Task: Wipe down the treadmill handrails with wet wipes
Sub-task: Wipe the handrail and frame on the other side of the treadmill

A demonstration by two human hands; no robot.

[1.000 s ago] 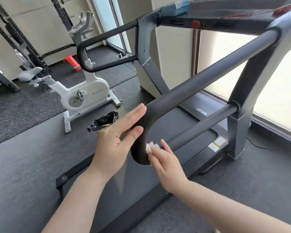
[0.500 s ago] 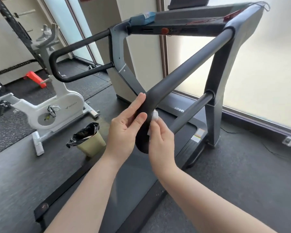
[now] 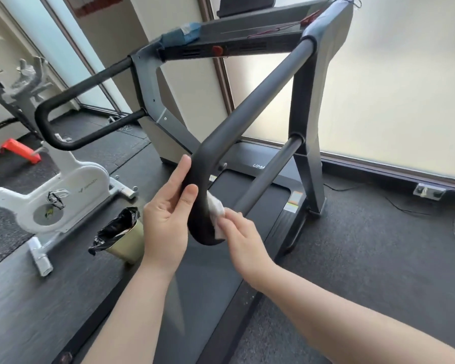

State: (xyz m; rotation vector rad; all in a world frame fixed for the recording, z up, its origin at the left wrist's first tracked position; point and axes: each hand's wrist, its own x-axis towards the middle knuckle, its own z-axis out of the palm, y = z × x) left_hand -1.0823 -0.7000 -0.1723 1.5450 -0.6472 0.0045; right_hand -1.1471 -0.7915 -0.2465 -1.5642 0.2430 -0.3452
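1. The right handrail [image 3: 250, 111] of the treadmill [image 3: 307, 106] runs from the console corner down toward the viewer, bends at its near end and turns back as a lower bar to the upright post.
2. The left hand [image 3: 166, 219] rests against the left face of the bend. Its fingers are straight and lie along the rail, and the thumb presses on the front of the curve. The grip is spread, not wrapped round the rail.
3. The right hand [image 3: 237, 232] holds a white wet wipe [image 3: 217, 211] pinched under its fingertips and pressed against the right side of the bend, just above the rail's lowest point.
4. The wipe is crumpled, and part of it shows between the fingers and the rail.
5. The left handrail [image 3: 71, 101] stands well apart on the far side of the belt, with neither hand on it.
6. A small bin [image 3: 126, 243] with a black liner stands on the floor just left of the treadmill deck, near the left forearm.
7. A white exercise bike [image 3: 63, 195] stands further left of the bin.
8. A blue pack [image 3: 181, 35] lies on the left end of the console.
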